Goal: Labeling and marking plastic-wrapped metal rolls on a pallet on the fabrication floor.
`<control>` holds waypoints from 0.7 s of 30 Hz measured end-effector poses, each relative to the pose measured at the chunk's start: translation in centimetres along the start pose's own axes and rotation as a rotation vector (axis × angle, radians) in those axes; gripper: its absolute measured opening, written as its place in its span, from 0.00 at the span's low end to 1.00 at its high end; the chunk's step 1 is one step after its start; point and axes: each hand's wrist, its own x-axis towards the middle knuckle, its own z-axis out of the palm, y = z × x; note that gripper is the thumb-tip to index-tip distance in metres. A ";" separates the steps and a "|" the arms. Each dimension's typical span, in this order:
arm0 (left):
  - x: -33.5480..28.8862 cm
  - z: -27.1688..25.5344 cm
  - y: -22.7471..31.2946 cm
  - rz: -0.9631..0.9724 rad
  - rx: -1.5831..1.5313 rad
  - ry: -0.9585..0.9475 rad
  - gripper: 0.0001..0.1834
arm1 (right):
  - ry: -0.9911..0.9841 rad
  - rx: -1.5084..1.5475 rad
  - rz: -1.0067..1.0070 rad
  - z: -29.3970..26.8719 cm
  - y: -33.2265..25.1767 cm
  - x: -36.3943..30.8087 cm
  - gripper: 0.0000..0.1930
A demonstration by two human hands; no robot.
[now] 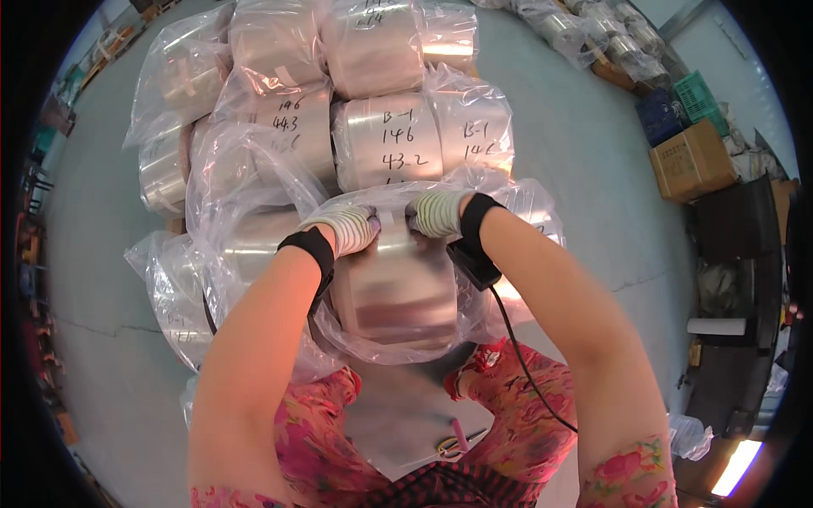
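Observation:
A shiny metal foil roll lies in front of me, partly wrapped in a clear plastic bag. Both my hands wear striped white gloves with greyish fingertips. On the roll's upper left, my left hand is closed, its curled fingers gripping the plastic. My right hand is likewise closed on the plastic a short way to the right. A small pale strip shows on the roll between them. The fingertips are partly hidden. Dark bands circle both wrists.
Several bagged rolls with handwriting, such as one roll, are stacked beyond my hands. Scissors and a pink stick-like object lie between my legs. A cardboard box and a green crate stand at right. A cable hangs from my right wrist.

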 end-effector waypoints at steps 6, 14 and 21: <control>5.1 0.6 -5.8 0.384 0.313 -0.281 0.18 | -0.082 0.076 0.081 -3.5 0.8 3.0 0.14; 3.6 -0.3 -2.5 0.202 0.148 -0.164 0.15 | 0.080 -0.075 -0.247 -0.4 6.2 1.6 0.11; -1.2 -2.6 0.1 0.151 0.113 -0.115 0.11 | 0.180 0.340 0.060 -2.3 3.2 0.1 0.12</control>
